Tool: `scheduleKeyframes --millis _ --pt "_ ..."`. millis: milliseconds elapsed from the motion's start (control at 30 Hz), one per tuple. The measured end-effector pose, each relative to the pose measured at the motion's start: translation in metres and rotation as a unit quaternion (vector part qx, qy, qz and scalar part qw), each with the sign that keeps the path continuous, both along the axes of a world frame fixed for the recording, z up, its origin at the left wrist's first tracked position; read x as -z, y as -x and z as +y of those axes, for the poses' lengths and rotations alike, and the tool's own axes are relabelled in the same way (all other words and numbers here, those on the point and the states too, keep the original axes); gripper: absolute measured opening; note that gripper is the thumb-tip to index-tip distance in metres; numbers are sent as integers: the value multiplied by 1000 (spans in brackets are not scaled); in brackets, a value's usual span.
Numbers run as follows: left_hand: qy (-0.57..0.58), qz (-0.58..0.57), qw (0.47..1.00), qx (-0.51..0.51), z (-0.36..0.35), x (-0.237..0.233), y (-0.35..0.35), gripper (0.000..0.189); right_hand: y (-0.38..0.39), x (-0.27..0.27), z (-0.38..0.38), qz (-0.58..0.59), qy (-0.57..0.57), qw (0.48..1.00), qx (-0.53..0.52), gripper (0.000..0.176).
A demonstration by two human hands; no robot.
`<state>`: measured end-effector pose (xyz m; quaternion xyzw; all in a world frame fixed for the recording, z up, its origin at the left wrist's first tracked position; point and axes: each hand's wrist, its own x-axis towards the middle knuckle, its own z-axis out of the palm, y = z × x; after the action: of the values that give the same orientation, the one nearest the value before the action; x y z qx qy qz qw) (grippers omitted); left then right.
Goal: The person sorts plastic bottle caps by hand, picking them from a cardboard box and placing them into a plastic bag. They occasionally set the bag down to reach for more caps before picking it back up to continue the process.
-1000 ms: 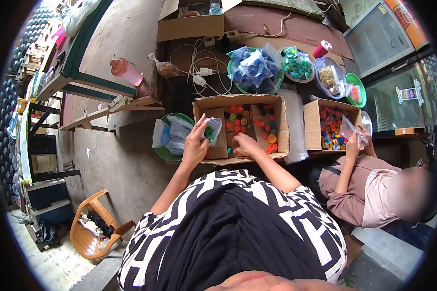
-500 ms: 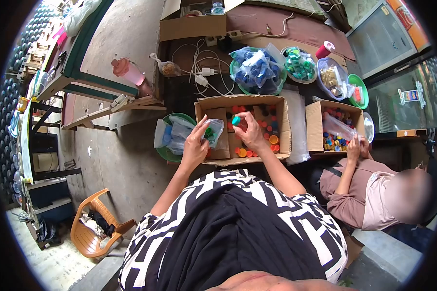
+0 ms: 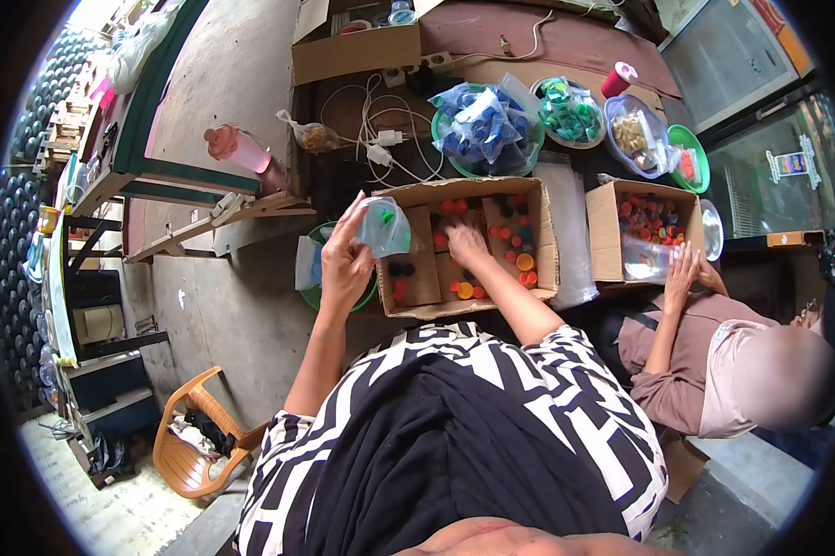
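Note:
My left hand grips a clear plastic bag with a few green bottle caps in it. The bag hangs over the left edge of an open cardboard box. Inside this box lie loose bottle caps, mostly red and orange, with some black and blue ones. My right hand reaches down into the middle of the box among the caps; its fingertips are smeared and partly hidden. Below my left hand, a green basin holds clear plastic bags.
A co-worker's hands are at a second cardboard box of caps on the right. Behind stand a basin of blue bagged caps, a bowl of green ones and white cables. Plastic sheets lie between the boxes.
My right hand, which held a green cap above the box, has gone down among the caps without that cap showing. My left hand has lifted the bag up and to the left.

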<state>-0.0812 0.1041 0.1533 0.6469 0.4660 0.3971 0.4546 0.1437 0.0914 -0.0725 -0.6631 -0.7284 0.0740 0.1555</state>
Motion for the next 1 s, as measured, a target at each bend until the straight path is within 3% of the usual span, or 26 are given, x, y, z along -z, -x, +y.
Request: scheduleKeyframes --millis 167,267,367,433,500,567,600,700,767,1000 --pt "-11 19 1000 -6 6 -4 -3 62 -3 29 0 -26 -28 999 -15 36" --pt "-12 30 999 8 10 -2 -9 62 -9 11 -1 -47 -10 999 0 36" --pt "-15 43 999 21 14 -6 -15 62 -13 -31 -4 29 79 996 40 36" --pt "-23 43 998 27 17 -5 -19 62 -16 -51 -5 220 32 972 74 37" --pt "-32 42 998 31 19 -3 -24 61 -15 -90 -8 237 -19 969 62 35" --pt "-38 67 996 51 18 2 -30 61 -6 -143 -12 378 -142 911 78 33" --pt "-39 60 996 59 18 8 -32 60 -1 -159 -12 395 -204 894 63 32" --pt "-29 79 994 63 13 12 -39 61 14 -197 -13 394 -304 867 -14 32" --pt "-45 77 994 64 13 15 -41 60 13 -215 -12 266 -218 936 -71 34" --pt "-45 39 997 40 26 0 -37 61 0 -208 -16 313 -196 929 -20 31"
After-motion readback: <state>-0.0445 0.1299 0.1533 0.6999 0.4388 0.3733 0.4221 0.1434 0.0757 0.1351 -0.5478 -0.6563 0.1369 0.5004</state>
